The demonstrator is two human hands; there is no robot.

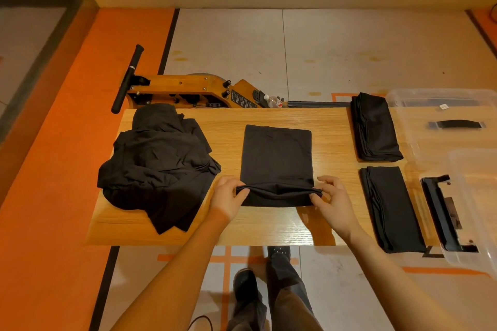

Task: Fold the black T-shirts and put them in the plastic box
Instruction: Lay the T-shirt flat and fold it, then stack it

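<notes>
Two hands (228, 196) (332, 197) pinch the rectangular black T-shirt's (277, 153) soft fold

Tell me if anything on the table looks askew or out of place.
Only the crumpled shirt pile: its near corner hangs off the table edge. The two folded stacks lie tidy.
</notes>
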